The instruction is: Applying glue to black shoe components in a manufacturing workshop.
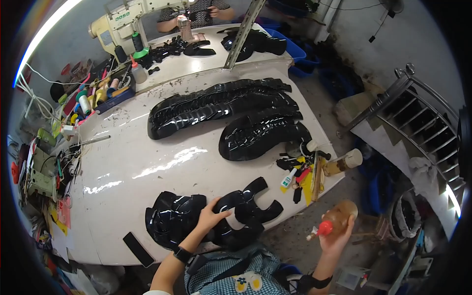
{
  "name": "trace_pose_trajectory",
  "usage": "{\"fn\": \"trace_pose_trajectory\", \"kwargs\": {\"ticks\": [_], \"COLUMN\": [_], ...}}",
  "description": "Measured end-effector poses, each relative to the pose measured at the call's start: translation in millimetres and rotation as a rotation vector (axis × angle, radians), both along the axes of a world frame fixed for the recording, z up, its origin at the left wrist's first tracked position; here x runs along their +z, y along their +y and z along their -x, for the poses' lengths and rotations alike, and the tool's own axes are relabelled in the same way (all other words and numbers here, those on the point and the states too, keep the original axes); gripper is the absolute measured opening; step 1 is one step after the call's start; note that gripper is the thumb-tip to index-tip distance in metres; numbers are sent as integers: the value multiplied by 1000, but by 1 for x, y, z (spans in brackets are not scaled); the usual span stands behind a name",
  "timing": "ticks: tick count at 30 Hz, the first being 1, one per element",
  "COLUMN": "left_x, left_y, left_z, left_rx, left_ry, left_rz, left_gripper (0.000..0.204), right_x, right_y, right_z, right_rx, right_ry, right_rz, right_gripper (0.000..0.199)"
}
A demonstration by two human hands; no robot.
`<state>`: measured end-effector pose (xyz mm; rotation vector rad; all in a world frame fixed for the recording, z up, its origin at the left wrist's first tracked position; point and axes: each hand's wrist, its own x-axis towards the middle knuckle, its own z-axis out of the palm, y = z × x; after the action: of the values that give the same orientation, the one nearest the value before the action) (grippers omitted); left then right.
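Near the front edge of the white table lie two stacks of shiny black cut pieces. My left hand (212, 216) is on the left edge of the right-hand stack (246, 204), its thumb over the top piece and its other fingers partly hidden. Beside it, the other stack (174, 216) of curved black pieces touches or nearly touches my hand. Off the table's right front edge, my right hand (339, 236) is closed around a squeeze bottle (341, 215) with a red cap and amber contents. The bottle is tilted, its cap toward the table.
Long rows of overlapping black pieces (216, 103) and a shorter row (263, 132) lie farther back. Right of them are a small glue bottle (289, 178) and a jar (346, 162). A phone (138, 249) lies front left. A sewing machine (118, 29) and another person's hand (214, 12) are beyond.
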<state>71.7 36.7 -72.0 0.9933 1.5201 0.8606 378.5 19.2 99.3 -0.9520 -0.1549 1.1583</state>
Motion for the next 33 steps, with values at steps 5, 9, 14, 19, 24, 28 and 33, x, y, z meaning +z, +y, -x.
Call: {"fn": "trace_pose_trajectory", "kwargs": {"ticks": [5,9,14,19,24,28,33], "left_x": [-15,-48,-67,-64,-26,-18,-14], "left_y": [34,41,37,14,-97,-238,-274], "left_z": [-66,-85,-86,-54,68,118,133], "left_rx": [2,-8,-61,86,-667,-710,-691], "left_ry": [8,97,401,602,-718,-686,-678], "left_rz": [-85,-12,-39,-354,444,953,917], "left_gripper": [65,68,70,64,21,31,33], "right_x": [-13,-16,-10,-22,-27,-26,-25], "right_y": [-26,-35,-26,-17,-5,6,22], "right_z": [-45,-62,-51,-54,-49,-39,-12], "right_rx": [-138,-53,-162,-65,-21,181,203], "right_ry": [28,56,95,102,164,305,319], "right_rz": [-5,-1,20,88,136,93,168], "right_gripper": [42,42,41,45,48,46,45]}}
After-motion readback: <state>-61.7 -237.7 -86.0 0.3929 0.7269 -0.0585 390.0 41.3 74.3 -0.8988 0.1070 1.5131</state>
